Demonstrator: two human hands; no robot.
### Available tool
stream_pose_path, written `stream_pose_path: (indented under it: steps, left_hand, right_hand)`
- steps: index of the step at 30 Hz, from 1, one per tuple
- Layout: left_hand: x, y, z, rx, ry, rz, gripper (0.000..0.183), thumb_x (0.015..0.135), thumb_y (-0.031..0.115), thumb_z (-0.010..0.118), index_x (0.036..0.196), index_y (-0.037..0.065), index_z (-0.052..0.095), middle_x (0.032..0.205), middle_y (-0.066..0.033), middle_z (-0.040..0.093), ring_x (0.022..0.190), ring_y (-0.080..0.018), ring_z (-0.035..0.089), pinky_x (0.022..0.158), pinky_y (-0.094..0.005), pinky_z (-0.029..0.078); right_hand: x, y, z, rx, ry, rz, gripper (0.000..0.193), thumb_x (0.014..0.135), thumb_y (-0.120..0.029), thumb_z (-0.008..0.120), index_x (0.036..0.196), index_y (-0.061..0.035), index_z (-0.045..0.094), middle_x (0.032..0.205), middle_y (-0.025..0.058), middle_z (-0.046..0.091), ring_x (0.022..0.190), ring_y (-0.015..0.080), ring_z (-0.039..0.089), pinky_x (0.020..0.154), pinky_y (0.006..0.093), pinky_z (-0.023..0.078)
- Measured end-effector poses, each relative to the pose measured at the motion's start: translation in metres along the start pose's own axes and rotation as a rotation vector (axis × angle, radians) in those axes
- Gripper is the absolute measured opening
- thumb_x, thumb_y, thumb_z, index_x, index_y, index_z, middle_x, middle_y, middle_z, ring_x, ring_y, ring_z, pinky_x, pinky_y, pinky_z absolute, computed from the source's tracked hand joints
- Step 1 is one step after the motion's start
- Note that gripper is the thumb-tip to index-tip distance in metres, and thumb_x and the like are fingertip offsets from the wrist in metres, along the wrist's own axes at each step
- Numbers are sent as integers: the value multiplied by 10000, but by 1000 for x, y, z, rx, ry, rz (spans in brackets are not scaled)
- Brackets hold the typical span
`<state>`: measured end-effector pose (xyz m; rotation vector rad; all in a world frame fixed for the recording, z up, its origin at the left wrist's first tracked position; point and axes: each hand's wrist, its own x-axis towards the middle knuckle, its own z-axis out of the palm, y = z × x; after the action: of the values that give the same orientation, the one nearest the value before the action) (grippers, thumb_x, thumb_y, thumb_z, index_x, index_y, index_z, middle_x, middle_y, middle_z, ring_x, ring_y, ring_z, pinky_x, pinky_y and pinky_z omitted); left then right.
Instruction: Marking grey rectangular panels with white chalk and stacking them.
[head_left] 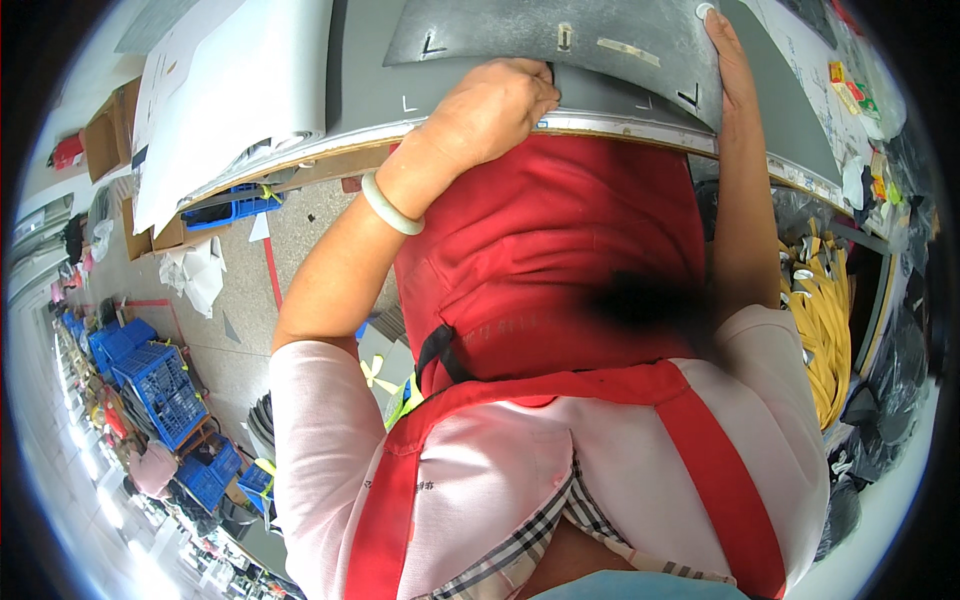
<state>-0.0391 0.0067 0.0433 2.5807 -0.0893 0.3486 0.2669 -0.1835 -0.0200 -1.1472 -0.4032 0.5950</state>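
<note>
A grey, scuffed sheet (pixel 490 32) with corner-shaped cut-outs and strips of tape spans the far side of the table, its near edge standing over a dark grey mat (pixel 365 95). My right hand (pixel 732 62) grips its right edge, fingers beside a small white round piece at the corner. By the table's front edge, my left hand (pixel 505 105) is closed with curled fingers, just below the sheet's near edge. A small dark bit shows at its fingertips, too hidden to name. On my left wrist sits a pale bangle (pixel 388 205).
White paper (pixel 265 75) lies in a large roll at the table's left. Blue crates (pixel 165 390) and cardboard boxes (pixel 110 125) stand on the floor to the left. Yellow strips (pixel 820 330) hang at the right, near black plastic bags (pixel 905 370). My red apron (pixel 550 230) touches the table edge.
</note>
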Motion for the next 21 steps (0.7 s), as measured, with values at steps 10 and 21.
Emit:
stream_pose_path:
  steps: [10, 21]
  left_hand:
    - [0, -2, -3, -24, -30, -14, 182, 894, 67, 616, 1003, -14, 737, 1042, -146, 698, 922, -367, 679, 830, -408, 554]
    - [0, -3, -4, -43, -35, -19, 142, 867, 82, 671, 953, -11, 735, 1030, -116, 703, 903, -350, 679, 817, -399, 554]
  right_hand:
    - [-7, -5, 11, 31, -2, 25, 215, 999, -272, 652, 1132, -105, 630, 1007, 13, 696, 871, 102, 663, 774, 249, 546]
    - [-5, -2, 12, 42, 11, 34, 218, 1006, -261, 641, 1150, -98, 630, 1020, 17, 699, 882, 107, 667, 781, 254, 547]
